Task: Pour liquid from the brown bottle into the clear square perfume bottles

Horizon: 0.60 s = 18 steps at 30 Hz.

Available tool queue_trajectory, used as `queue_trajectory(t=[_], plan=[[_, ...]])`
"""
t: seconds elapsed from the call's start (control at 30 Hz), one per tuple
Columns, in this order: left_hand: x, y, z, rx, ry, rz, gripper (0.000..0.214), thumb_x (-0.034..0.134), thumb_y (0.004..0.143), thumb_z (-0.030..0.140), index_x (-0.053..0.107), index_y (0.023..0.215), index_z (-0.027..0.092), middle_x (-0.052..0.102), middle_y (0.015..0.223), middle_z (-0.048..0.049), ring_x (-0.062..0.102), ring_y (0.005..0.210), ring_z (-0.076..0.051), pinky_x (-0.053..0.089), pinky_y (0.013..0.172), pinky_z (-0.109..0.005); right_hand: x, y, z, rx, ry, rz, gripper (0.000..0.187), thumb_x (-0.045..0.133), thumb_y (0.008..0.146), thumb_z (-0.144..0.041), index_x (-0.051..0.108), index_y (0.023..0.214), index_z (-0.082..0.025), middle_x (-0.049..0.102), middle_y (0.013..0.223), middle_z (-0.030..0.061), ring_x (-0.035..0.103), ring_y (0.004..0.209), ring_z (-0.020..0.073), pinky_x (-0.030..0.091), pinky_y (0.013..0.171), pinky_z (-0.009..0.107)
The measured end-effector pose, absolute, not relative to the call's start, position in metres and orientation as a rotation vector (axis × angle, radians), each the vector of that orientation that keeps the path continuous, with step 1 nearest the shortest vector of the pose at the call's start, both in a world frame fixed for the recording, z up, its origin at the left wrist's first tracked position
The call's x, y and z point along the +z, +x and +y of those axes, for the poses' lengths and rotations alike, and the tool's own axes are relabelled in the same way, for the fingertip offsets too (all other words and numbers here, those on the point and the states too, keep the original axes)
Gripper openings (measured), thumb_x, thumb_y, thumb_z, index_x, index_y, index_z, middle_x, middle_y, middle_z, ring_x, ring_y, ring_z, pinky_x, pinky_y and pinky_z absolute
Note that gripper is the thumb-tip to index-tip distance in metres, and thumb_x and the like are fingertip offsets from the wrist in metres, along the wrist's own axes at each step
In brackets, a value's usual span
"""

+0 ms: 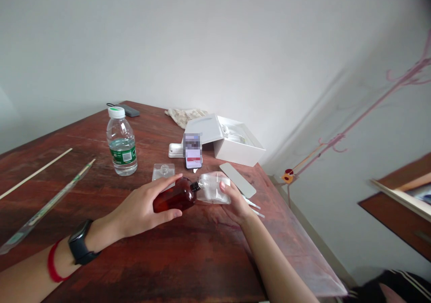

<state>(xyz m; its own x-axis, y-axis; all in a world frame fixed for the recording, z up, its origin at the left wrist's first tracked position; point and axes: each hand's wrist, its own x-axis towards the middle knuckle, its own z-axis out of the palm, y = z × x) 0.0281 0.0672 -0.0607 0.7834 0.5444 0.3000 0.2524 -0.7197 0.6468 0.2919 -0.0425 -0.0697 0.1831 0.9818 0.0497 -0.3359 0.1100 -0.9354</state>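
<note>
My left hand [148, 206] is wrapped round an amber bottle [178, 195], which lies tipped over with its black threaded neck [195, 186] pointing right. My right hand [237, 202] grips a small clear plastic bottle [213, 191], also on its side, its narrow neck facing left. The two necks meet or nearly meet; I cannot tell whether they touch. Just behind the amber bottle, a clear square plastic piece [164, 170] lies on the table. Beyond the hands a phone [193, 152] leans upright, its screen partly blurred out.
On the brown wooden table [168, 258] stands a water bottle [121, 146] at left, near a thin stick [37, 173] and wrapped chopsticks [54, 202]. An open white box [239, 152], a flat grey plate [238, 179], a cloth [183, 116] and a power bank [129, 110] lie further back.
</note>
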Motion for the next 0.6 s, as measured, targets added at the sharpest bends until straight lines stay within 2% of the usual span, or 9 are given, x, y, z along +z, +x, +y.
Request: queue_trajectory(t=[0.43,0.6], plan=[[-0.0647,0.0279,0.0677,0.656,2.372,0.576,0.082,0.073,0.089,0.064,0.049,0.159,0.028,0.059,0.158,-0.0091,0.062,0.139,-0.036,0.050,0.119,-0.049,-0.0707,0.2921,-0.0430,1.146,-0.984,-0.837,0.037,0.089,0.075,-0.044,0.074,0.104,-0.026,0.074,0.089,0.0000,0.065,0.075,0.0218,0.049,0.070,0.032],[-0.0641,0.0279,0.0676,0.652,2.367,0.550,0.083,0.073,0.089,0.064,0.047,0.160,0.028,0.057,0.159,-0.0090,0.061,0.140,-0.036,0.050,0.119,-0.050,-0.0680,0.2900,-0.0442,1.131,-0.970,-0.773,0.034,0.088,0.073,-0.041,0.073,0.101,-0.028,0.073,0.085,0.0002,0.063,0.074,0.0245,0.049,0.072,0.036]])
